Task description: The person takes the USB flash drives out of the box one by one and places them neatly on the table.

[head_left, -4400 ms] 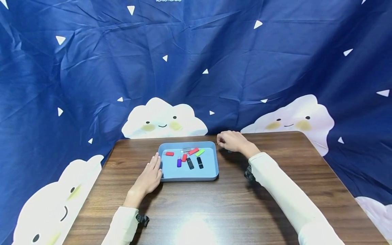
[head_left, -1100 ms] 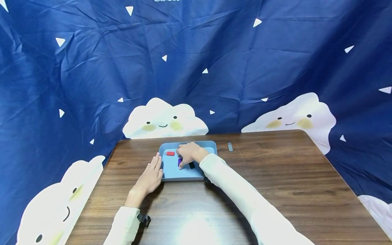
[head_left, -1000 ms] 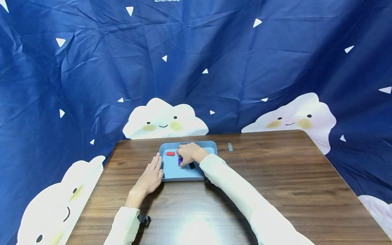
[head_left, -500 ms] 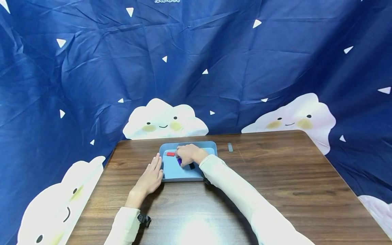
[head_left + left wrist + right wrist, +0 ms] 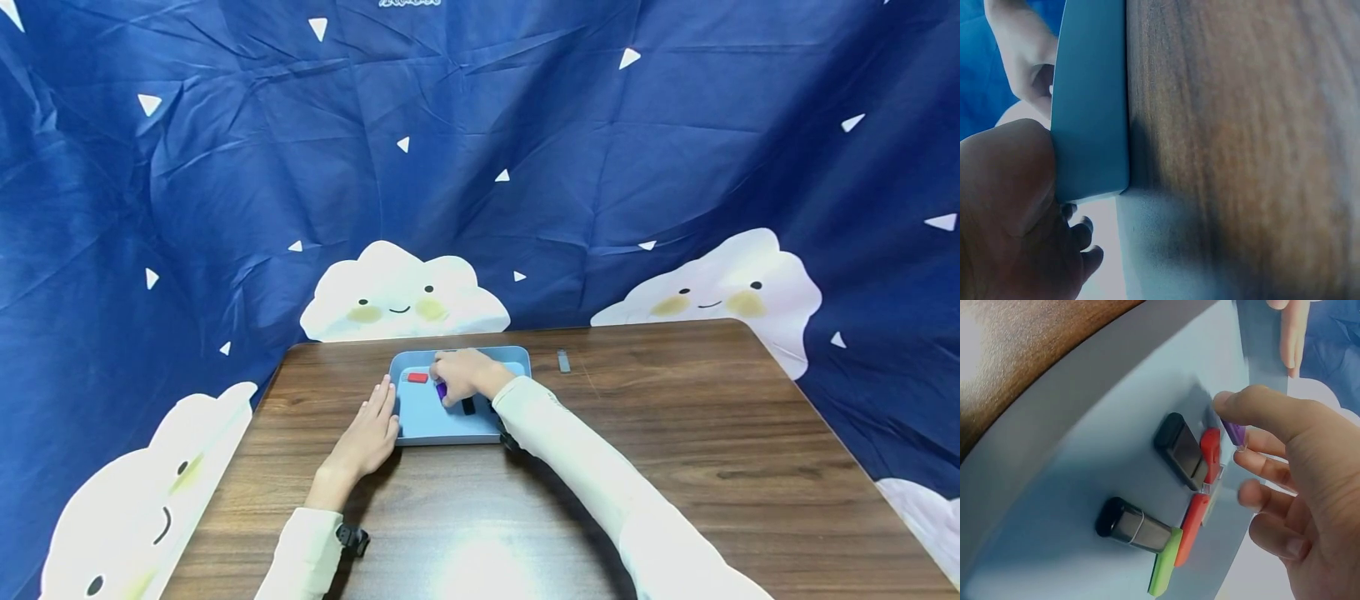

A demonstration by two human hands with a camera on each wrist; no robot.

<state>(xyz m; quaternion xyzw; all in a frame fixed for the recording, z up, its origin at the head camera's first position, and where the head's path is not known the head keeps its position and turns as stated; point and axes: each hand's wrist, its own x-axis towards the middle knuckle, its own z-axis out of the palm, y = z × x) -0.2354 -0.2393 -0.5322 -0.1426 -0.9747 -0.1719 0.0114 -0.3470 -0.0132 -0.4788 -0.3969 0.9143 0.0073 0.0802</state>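
A light-blue tray (image 5: 450,429) holds several USB flash drives. My right hand (image 5: 463,373) is over the tray, pinching a purple USB flash drive (image 5: 1235,432) between thumb and fingers. Below it in the right wrist view lie two black drives (image 5: 1180,450), two red ones (image 5: 1192,528), a green one (image 5: 1165,562) and a silver one partly hidden behind a red. Another red drive (image 5: 417,377) sits at the tray's left, beside my fingertips. My left hand (image 5: 366,429) rests with straight fingers against the tray's left wall.
On the wooden table (image 5: 675,450), right of the tray, lies a grey USB flash drive (image 5: 564,360) by itself. A dark blue curtain (image 5: 480,100) with printed clouds hangs behind the table's far edge.
My right hand has left the grey drive on the table and moved left over the tray. It now pinches the purple drive, whose tilt has shifted slightly. My left hand stays put.
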